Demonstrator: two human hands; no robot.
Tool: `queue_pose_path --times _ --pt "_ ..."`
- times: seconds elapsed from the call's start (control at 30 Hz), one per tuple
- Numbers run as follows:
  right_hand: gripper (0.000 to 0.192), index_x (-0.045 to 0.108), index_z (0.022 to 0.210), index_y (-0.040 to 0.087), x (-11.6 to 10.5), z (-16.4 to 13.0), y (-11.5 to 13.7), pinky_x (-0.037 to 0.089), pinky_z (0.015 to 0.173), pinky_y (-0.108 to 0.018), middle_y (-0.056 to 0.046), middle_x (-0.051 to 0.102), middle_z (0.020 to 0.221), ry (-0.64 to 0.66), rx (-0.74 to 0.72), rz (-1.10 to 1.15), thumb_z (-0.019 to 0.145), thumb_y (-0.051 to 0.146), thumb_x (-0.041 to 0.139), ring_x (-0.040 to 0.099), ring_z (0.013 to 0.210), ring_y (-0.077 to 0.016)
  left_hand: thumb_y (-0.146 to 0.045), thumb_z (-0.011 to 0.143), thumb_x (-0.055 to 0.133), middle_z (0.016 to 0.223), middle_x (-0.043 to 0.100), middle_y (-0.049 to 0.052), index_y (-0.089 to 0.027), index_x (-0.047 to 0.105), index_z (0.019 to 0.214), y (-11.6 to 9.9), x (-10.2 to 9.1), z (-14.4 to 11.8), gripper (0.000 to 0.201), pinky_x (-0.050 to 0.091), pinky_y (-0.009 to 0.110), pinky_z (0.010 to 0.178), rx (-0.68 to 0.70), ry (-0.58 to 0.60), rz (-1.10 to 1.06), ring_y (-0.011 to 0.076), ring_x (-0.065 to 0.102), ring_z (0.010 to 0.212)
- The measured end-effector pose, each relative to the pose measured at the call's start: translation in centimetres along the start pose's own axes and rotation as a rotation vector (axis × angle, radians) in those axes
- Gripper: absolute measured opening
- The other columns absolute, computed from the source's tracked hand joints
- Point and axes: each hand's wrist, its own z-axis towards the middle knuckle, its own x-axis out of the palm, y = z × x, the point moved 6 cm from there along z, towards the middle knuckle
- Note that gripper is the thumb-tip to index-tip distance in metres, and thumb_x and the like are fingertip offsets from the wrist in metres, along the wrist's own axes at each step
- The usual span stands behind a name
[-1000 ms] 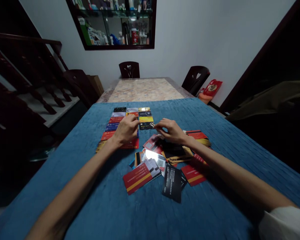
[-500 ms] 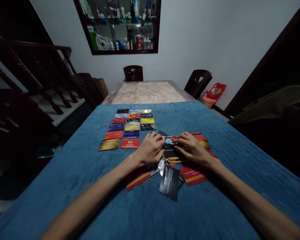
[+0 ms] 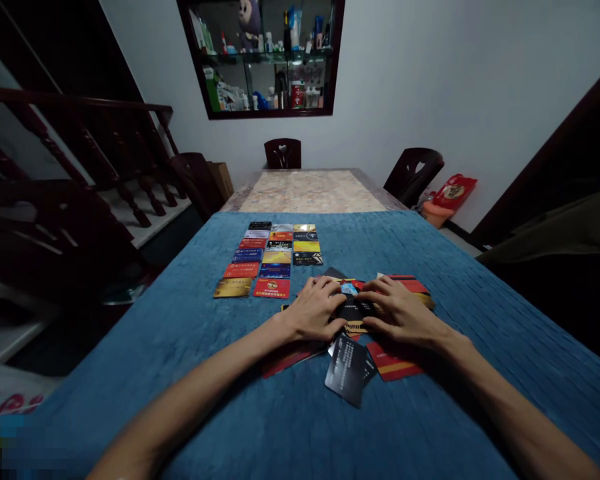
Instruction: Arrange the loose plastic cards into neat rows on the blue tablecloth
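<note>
Since a second earlier, the bare left hand (image 3: 314, 310) had moved from the three columns of flat, multicoloured plastic cards (image 3: 277, 257) onto the loose heap of red, black and gold plastic cards (image 3: 354, 312), beside the bare right hand (image 3: 411, 315). Both hands rested on the heap with fingers spread and bent, thumbs apart from fingertips. One rectangular black plastic card with pale print (image 3: 347, 373) lay aslant at the heap's near edge, left of a red plastic card with an orange stripe (image 3: 395, 363). Wrinkled blue cloth (image 3: 305, 433) lay beneath everything.
</note>
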Motion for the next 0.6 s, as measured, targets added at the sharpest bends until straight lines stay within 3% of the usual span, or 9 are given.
queue_pose_path --times 0.23,0.6 --pt "0.036 0.067 0.120 0.021 0.98 -0.15 -0.27 0.044 0.098 -0.057 -0.014 0.066 0.112 0.026 -0.015 -0.005 0.089 0.036 0.061 0.059 0.104 -0.0294 -0.037 0.088 0.060 0.117 0.062 0.013 -0.015 0.065 0.108 -0.18 0.29 0.02 0.030 0.042 0.045 0.092 -0.028 0.079 0.039 0.0307 0.050 0.115" --pt "0.032 0.068 0.118 0.019 0.75 0.00 -0.45 0.044 0.096 -0.054 -0.013 0.067 0.106 0.035 -0.011 0.014 0.087 0.026 0.060 0.058 0.099 -0.0272 -0.029 0.091 0.058 0.109 0.067 0.011 -0.014 0.069 0.100 0.39 -0.15 0.09 0.021 0.043 0.042 0.090 -0.012 0.030 -0.011 0.0275 0.054 0.110"
